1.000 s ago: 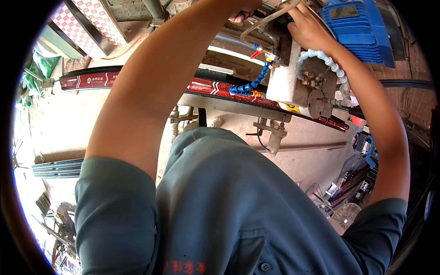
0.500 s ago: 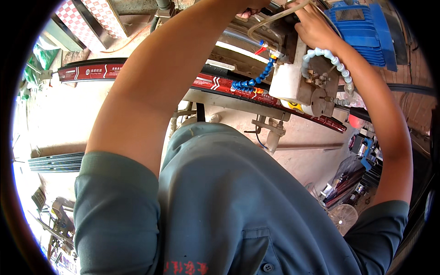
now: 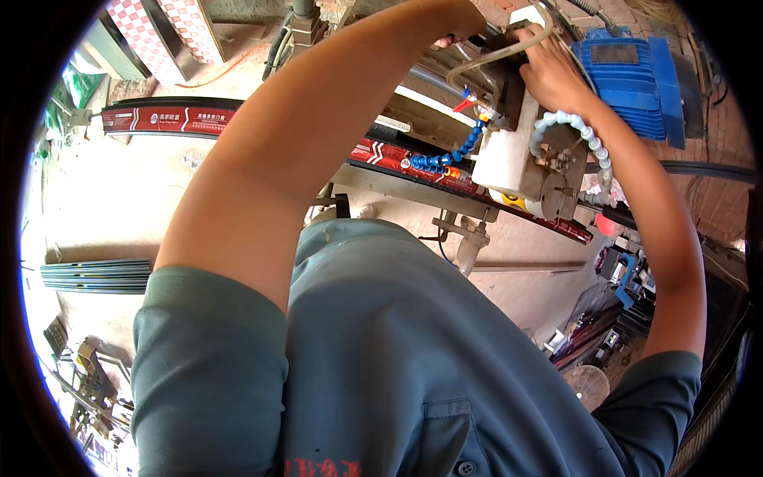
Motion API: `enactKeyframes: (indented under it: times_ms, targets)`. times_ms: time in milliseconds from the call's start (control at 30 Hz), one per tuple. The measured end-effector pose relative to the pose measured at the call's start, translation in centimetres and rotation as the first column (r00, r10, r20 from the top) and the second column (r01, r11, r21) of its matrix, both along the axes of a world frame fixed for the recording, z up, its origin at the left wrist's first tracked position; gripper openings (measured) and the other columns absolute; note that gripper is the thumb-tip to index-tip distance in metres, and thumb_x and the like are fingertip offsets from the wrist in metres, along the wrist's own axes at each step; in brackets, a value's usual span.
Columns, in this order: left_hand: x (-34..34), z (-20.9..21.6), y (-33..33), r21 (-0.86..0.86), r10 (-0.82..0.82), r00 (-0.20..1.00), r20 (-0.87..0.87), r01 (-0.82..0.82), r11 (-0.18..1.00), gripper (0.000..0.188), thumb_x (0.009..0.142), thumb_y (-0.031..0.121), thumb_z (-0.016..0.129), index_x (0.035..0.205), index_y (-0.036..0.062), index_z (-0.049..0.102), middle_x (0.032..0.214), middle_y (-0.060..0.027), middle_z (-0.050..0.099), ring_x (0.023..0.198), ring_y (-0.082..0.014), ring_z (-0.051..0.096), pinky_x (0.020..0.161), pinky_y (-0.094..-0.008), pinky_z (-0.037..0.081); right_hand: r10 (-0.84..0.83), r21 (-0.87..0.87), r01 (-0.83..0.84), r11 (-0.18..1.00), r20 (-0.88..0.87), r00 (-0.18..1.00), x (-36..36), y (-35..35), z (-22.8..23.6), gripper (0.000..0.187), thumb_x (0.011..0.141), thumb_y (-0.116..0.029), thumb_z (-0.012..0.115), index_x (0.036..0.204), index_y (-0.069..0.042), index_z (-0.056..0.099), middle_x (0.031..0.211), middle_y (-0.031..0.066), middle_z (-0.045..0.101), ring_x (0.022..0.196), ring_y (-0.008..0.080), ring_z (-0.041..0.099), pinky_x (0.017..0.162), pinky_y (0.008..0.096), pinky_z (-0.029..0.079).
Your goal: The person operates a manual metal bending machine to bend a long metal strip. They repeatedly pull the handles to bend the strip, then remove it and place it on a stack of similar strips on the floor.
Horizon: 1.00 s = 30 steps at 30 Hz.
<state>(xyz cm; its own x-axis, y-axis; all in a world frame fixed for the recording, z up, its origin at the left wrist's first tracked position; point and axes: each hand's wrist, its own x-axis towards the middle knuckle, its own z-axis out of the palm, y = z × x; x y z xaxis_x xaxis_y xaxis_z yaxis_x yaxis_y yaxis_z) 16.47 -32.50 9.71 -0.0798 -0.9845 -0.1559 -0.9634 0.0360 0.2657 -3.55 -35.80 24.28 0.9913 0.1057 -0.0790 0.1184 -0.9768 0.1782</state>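
At the top of the head view, my left hand (image 3: 465, 22) is beside the far side of the machine. Its fingertips curl under, and whatever they hold is hidden. My right hand (image 3: 551, 75) rests at the machine's top by a dark metal part, its fingers bent round something I cannot make out. Below the hands is the machine's white housing (image 3: 502, 164). A beige hose (image 3: 502, 60) loops between my hands. Near the housing are a red valve handle (image 3: 463, 104), a blue segmented hose (image 3: 434, 161) and a white segmented hose (image 3: 588, 131) arching beside my right forearm.
A blue finned motor (image 3: 624, 91) sits right of my right hand. Under my left forearm runs a long profile with red film (image 3: 167, 120), passing below the machine. Dark strips (image 3: 95, 275) lie stacked at the left. A round fan (image 3: 586, 387) stands at the lower right.
The view has shifted slightly, so the machine and motor appear lower. Both hands stay at the machine's top; my left hand has moved a little to the right in the picture.
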Motion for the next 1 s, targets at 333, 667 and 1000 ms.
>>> enactKeyframes:
  times_ms: [333,667,1000]
  targets:
    - [-0.4,0.7,1.9,-0.125,0.019,0.996,0.091,-0.008,0.992,0.018,0.077,0.021,0.064,0.088,0.0116,0.075,0.085,-0.0098,0.072,0.081,-0.0284,0.07,0.068,-0.0412,0.054,-0.076,0.011,0.077,0.997,-0.088,0.993,0.1,-0.3,-0.9,0.053,0.085,-0.007,0.054,0.135,-0.003,0.036,0.136,0.0244,0.037,0.129,0.0415,0.036,0.106,0.0485,0.03]
    - [-0.8,3.1,4.0,0.036,0.055,0.998,-0.014,-0.054,0.998,0.022,0.085,0.02,0.057,0.096,0.0097,0.073,0.083,-0.0087,0.072,0.072,-0.0245,0.07,0.061,-0.0394,0.056,-0.09,0.001,0.091,0.996,-0.141,0.986,0.8,0.3,-0.7,0.053,0.086,-0.011,0.053,0.135,-0.003,0.033,0.136,0.0264,0.038,0.127,0.0427,0.038,0.106,0.0506,0.031]
    - [-1.5,4.7,6.7,0.0,0.156,0.982,-0.105,-0.157,0.988,0.027,0.091,0.02,0.053,0.105,0.0048,0.07,0.082,-0.0138,0.071,0.066,-0.0234,0.07,0.061,-0.0385,0.059,-0.057,-0.006,0.057,0.998,-0.16,0.985,1.2,0.7,-0.3,0.054,0.085,-0.01,0.052,0.135,-0.004,0.031,0.131,0.0253,0.04,0.122,0.0422,0.042,0.101,0.05,0.033]
